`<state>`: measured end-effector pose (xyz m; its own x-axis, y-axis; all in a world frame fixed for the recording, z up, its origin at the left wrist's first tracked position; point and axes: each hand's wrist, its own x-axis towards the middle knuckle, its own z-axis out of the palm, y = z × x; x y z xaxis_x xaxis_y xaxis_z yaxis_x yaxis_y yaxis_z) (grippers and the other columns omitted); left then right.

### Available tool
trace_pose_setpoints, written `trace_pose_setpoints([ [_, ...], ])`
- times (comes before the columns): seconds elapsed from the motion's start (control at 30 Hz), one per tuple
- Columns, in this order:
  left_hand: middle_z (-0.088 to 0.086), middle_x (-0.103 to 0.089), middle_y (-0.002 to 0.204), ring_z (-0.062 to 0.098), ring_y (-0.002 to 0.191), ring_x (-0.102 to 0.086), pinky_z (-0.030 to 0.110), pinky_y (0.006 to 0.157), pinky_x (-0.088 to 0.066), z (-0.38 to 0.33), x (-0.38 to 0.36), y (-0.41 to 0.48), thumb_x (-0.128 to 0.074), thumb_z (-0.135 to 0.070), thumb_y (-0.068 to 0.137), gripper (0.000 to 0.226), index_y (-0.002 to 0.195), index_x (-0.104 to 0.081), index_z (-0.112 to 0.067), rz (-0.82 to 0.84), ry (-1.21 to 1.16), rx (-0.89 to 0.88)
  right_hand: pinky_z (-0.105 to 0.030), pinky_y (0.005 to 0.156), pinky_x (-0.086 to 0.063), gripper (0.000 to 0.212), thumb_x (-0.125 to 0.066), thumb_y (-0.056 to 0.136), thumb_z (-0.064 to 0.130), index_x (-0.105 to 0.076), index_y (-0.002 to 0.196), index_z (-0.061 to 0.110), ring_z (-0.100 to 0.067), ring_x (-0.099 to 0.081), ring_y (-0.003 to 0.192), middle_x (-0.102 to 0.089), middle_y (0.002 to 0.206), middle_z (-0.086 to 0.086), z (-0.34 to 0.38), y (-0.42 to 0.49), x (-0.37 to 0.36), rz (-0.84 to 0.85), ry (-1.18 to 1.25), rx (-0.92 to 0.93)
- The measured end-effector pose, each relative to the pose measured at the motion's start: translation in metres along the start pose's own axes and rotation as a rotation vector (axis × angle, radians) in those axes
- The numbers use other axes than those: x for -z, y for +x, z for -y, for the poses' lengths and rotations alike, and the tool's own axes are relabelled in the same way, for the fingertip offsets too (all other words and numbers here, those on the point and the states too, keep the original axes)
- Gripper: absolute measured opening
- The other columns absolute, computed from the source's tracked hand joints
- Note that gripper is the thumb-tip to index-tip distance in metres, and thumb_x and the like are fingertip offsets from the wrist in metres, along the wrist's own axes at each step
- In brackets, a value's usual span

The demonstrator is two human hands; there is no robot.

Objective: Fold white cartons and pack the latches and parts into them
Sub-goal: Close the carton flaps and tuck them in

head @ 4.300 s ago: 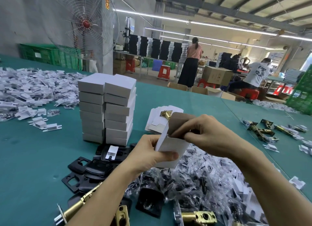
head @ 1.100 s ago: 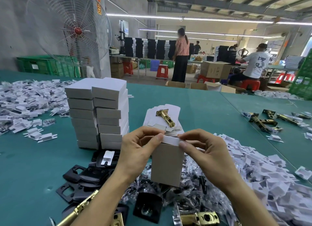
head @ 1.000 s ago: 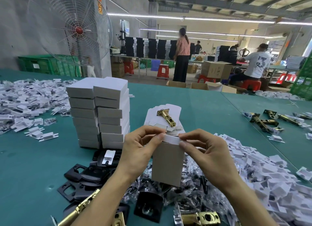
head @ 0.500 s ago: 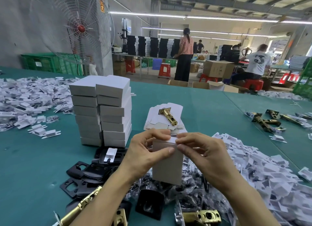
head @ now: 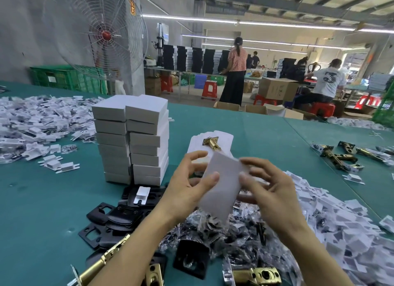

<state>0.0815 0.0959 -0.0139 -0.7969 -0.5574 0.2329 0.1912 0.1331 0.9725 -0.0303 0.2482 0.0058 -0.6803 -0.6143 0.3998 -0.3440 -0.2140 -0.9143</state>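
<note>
We've got the white carton [head: 223, 185] up off the tabletop [head: 42, 200], right of the stack of folded cartons [head: 132, 140] & nearer us, tilted w/ its top leaning right. It sits btwn both hands: left hand [head: 187, 187] at its left edge, right hand [head: 273, 191] at its right edge. Left thumb lies flat on the carton's front face approx halfway down. The other left fingers [head: 194, 156] are spread & only loosely bent, reaching up by the top left corner. Right thumb presses the front near the right edge. The right fingers curl round the back, w/ one showing below the carton's lower right side. So both hands grip the carton, neither clenched tight. Hands are motion-blurred, so exact fingertip contact at the top corners we can't tell.

Right of the stack & beyond the carton: flat carton blanks [head: 221, 136] w/ one brass latch [head: 212, 144] on top. Just in front of the stack: black plates [head: 115, 215]. In front & right of the stack, under our hands: bagged parts [head: 223, 230]. Farther right: heap of white inserts [head: 341, 221]. Left of the stack: another white heap [head: 32, 119].
</note>
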Motion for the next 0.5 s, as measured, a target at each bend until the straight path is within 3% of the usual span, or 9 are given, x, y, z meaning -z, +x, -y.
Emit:
trace_pose_setpoints([
  [0.07, 0.005, -0.063, 0.118, 0.028, 0.094, -0.071, 0.048, 0.074, -0.062, -0.005, -0.001, -0.002, -0.073, -0.059, 0.076, 0.058, 0.126, -0.045, -0.049, 0.084, 0.027, 0.101, -0.038, 0.065, -0.062, 0.029, -0.063, 0.094, 0.008, -0.072, 0.107, 0.033, -0.027, -0.075, 0.083, -0.07, 0.1, -0.012, 0.006, 0.004, 0.005, -0.118, 0.172, -0.083],
  [0.17, 0.01, -0.059, 0.115, 0.032, 0.07, -0.072, 0.038, 0.053, -0.059, -0.017, -0.009, -0.006, -0.061, -0.046, 0.094, 0.036, 0.124, -0.043, -0.04, 0.167, -0.106, 0.155, -0.038, 0.065, -0.061, 0.027, -0.059, 0.096, 0.009, -0.07, 0.113, 0.027, -0.03, -0.074, 0.082, -0.073, 0.098, -0.015, 0.01, 0.007, 0.007, -0.171, 0.363, -0.212],
  [0.3, 0.011, -0.057, 0.102, 0.022, 0.046, -0.057, 0.029, 0.039, -0.049, -0.024, -0.025, -0.009, -0.053, -0.034, 0.101, 0.027, 0.117, -0.031, -0.038, 0.002, -0.096, 0.087, -0.034, 0.064, -0.061, 0.025, -0.059, 0.096, 0.011, -0.068, 0.117, 0.022, -0.032, -0.074, 0.081, -0.071, 0.104, -0.018, 0.01, 0.002, -0.007, -0.142, 0.427, -0.295],
  [0.4, -0.008, -0.06, 0.104, 0.012, 0.067, -0.059, 0.027, 0.049, -0.047, -0.022, -0.032, -0.012, -0.048, -0.039, 0.101, 0.017, 0.109, -0.033, -0.042, -0.228, 0.059, -0.114, -0.033, 0.063, -0.06, 0.027, -0.059, 0.096, 0.012, -0.068, 0.119, 0.022, -0.032, -0.074, 0.079, -0.071, 0.105, -0.018, 0.012, 0.0, -0.015, -0.131, 0.452, -0.298],
  [0.5, -0.018, -0.062, 0.095, -0.004, 0.081, -0.059, 0.014, 0.063, -0.046, -0.021, -0.03, -0.009, -0.041, -0.047, 0.089, 0.02, 0.105, -0.039, -0.035, -0.299, 0.118, -0.168, -0.032, 0.064, -0.06, 0.031, -0.059, 0.096, 0.013, -0.066, 0.125, 0.023, -0.031, -0.074, 0.08, -0.072, 0.107, -0.017, 0.014, 0.0, -0.014, -0.105, 0.443, -0.305],
])
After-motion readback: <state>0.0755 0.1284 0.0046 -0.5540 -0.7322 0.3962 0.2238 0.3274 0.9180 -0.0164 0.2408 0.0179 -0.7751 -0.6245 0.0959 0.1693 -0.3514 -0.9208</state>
